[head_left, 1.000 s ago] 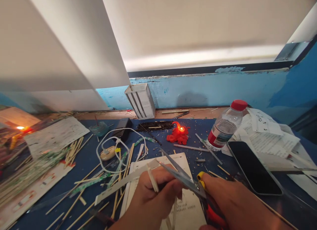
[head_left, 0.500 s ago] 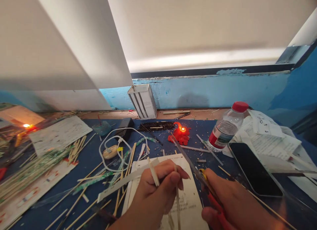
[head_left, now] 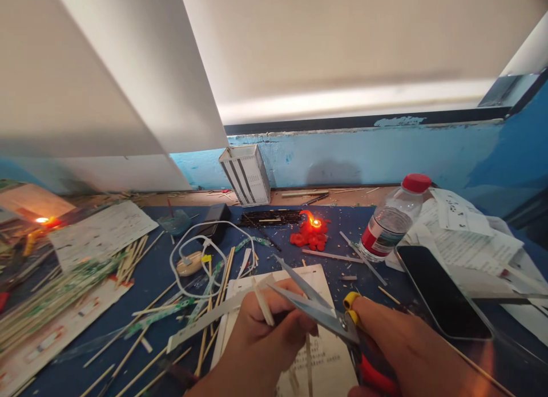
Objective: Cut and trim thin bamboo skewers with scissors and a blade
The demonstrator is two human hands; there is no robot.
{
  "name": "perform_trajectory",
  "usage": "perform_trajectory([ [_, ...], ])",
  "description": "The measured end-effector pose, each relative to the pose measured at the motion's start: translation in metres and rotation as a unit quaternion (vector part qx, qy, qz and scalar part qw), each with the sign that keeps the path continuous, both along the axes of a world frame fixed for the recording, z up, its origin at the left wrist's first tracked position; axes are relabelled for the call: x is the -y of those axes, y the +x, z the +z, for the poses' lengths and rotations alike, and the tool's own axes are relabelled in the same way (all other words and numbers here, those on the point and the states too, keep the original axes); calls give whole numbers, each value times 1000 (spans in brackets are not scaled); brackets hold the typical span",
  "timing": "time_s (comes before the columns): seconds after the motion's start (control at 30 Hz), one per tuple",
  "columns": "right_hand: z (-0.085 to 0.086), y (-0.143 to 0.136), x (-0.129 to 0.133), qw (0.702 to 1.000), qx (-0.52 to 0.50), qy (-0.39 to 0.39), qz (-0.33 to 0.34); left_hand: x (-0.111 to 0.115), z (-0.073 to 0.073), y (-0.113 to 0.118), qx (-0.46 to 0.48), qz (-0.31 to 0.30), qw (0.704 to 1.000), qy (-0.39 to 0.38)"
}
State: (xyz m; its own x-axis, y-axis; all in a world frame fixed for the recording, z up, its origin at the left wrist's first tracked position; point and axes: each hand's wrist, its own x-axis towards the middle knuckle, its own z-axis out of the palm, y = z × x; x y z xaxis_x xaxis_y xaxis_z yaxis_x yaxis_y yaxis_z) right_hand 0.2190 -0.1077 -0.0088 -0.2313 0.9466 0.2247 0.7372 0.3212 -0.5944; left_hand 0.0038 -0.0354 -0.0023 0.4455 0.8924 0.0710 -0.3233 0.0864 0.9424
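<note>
My left hand (head_left: 272, 331) is closed around a short pale stick (head_left: 262, 303) that pokes up between the fingers. A long whitish strip (head_left: 205, 323) runs out leftward from the same hand, and a thin pale strip (head_left: 309, 363) hangs below its fingertips. My right hand (head_left: 398, 334) grips scissors (head_left: 338, 323) with yellow and red handles. Their blades are spread, and the tips reach over the left hand's fingers, close to the stick. Under the left hand lies a printed booklet (head_left: 319, 277). Whether the blades touch anything is unclear.
Beyond the hands a small flame burns on a red wax heap (head_left: 314, 237). A water bottle (head_left: 389, 220) and a phone (head_left: 443, 291) are at the right. Wooden sticks (head_left: 137, 357) and a white cable (head_left: 173, 260) clutter the left. A box (head_left: 248, 177) stands at the back.
The scissors have swung left and their blades have spread, now lying across the left hand's fingers. The left hand stays almost in place with the stick.
</note>
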Motion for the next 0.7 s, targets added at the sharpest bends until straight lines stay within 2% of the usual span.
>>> perform_trajectory([
  [0.13,0,7,-10,998,-2,-34,53,-1,1,-1,-9,1,1000,23],
  [0.3,-1,4,-6,1000,2,-28,11,0,-5,-1,12,-11,1000,15],
  [0.47,0,5,-9,997,11,-53,46,2,-8,-1,14,-20,1000,-2],
  [0.6,11,5,-7,993,37,-91,63,1,-3,-1,-14,-24,999,20],
  [0.7,9,4,-3,993,28,-93,70,1,1,-1,-20,-38,998,35],
])
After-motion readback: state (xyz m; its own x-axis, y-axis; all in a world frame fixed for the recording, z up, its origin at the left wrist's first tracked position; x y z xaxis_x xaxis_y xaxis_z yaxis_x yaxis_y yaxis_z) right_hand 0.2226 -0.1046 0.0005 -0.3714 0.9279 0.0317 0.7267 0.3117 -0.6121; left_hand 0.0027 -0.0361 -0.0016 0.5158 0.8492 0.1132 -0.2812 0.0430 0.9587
